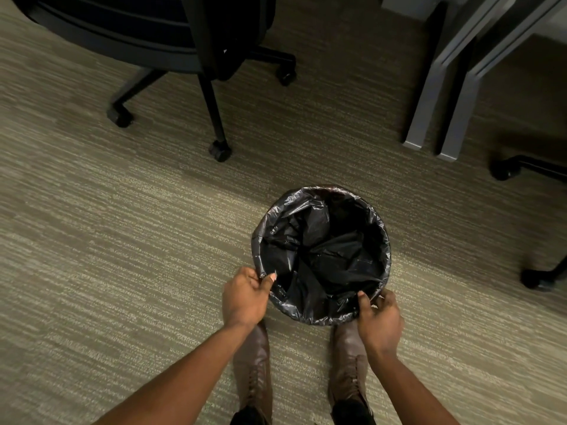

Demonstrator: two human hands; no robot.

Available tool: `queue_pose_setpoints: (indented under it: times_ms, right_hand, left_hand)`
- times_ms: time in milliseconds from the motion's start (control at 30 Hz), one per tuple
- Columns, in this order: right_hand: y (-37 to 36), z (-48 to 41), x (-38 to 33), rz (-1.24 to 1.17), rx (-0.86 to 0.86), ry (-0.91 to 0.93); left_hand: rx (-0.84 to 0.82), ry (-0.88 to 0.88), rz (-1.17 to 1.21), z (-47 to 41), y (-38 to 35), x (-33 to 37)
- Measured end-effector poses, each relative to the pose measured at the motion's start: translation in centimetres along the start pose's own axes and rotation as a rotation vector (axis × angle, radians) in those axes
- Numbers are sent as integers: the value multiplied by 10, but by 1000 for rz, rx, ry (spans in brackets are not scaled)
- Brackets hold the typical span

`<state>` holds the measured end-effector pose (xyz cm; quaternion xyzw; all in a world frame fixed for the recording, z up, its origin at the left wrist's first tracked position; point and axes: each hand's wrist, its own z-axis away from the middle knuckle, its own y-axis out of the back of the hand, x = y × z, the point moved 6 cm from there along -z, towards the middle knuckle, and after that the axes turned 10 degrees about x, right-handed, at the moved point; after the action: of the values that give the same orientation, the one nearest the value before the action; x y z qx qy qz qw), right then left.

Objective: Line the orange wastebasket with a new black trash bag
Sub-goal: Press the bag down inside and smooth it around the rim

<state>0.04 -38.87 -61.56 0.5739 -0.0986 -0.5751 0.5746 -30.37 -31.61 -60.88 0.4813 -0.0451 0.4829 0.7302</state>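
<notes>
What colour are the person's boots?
Brown, laced boots; seen in the head view.

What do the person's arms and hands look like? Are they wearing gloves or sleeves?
No gloves and no sleeves show. The left hand and right hand are bare, with bare forearms reaching up from the bottom of the picture. No rings, watch or bracelets show. One left fingernail looks pale and longish. Below are brown leather lace-up boots.

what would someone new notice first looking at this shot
The round wastebasket on the carpet, lower centre, draped in a glossy black trash bag. The left hand and right hand pinch the bag at the near rim, brown boots just beneath. A black office chair sits at upper left.
</notes>
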Motion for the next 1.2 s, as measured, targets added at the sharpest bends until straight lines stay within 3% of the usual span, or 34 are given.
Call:
queue_pose_setpoints:
  times_ms: [367, 667, 1200]
  right_hand:
    - [18, 4, -63, 10, -36, 23]
    - [67, -13, -129, -56, 8, 18]
    - [84, -186, -175, -128, 90, 32]
  left_hand:
    - [-14, -89, -122, 8, 54, 28]
    - [-2, -168, -99, 7, 98, 118]
    - [5, -277, -112, -61, 0, 269]
